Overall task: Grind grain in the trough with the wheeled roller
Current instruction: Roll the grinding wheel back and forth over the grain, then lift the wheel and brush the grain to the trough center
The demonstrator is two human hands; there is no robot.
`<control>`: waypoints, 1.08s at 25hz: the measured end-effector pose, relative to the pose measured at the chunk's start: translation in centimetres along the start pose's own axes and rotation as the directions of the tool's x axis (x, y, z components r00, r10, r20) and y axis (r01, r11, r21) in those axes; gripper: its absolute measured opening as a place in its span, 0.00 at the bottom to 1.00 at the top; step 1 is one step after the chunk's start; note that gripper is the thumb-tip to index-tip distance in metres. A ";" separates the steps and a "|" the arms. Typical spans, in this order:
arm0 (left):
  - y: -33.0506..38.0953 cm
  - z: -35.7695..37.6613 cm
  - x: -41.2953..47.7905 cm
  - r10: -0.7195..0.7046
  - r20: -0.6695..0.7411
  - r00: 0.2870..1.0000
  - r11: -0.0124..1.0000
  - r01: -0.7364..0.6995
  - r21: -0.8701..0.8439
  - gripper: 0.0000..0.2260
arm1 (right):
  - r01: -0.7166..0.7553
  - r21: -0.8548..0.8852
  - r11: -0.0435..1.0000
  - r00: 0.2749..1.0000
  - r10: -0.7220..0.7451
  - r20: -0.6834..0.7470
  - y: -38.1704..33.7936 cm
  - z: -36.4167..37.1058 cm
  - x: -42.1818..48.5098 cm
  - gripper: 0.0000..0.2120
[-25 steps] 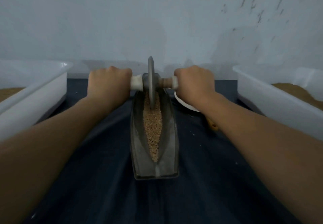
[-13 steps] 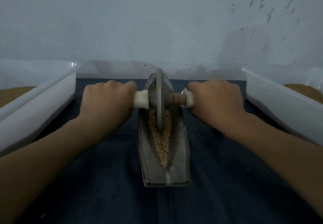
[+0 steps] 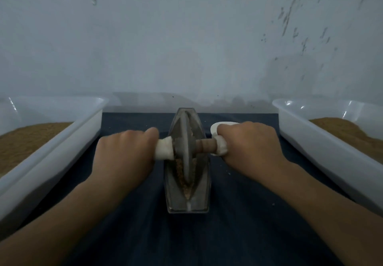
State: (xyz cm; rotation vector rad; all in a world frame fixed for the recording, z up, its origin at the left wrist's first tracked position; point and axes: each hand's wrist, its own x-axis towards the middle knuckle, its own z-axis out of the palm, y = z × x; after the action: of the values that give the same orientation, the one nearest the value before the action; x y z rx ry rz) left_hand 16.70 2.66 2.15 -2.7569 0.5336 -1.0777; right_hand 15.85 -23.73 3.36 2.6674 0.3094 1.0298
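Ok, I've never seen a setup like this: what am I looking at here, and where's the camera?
The camera sits on the person's head, looking down at bare arms; no machine. The left hand and right hand each close their grip on a handle end of the wheeled roller, whose disc stands in a narrow metal trough holding grain. The trough lies on a dark cloth. A left tray and a right tray, both white, hold brown granular material.

Wheeled roller (image 3: pixel 185 147) upright in the trough (image 3: pixel 199 182)
Grey metal disc on a crosswise axle with white-wrapped ends, standing mid-trough; the boat-shaped trough holds tan grain (image 3: pixel 187 189), seemingly part-crushed, toward its near end
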 end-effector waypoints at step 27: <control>-0.4 5.3 4.6 -0.504 0.400 0.766 0.615 0.643 -0.456 0.04 | -0.197 0.596 0.779 0.934 0.335 -0.128 -0.7 2.7 5.0 0.07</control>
State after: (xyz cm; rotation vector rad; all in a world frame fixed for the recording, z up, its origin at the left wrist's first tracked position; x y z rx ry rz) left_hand 23.54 1.31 1.28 -3.6957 -0.1495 -0.7141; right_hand 21.25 -22.10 4.39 3.2037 0.3340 1.5524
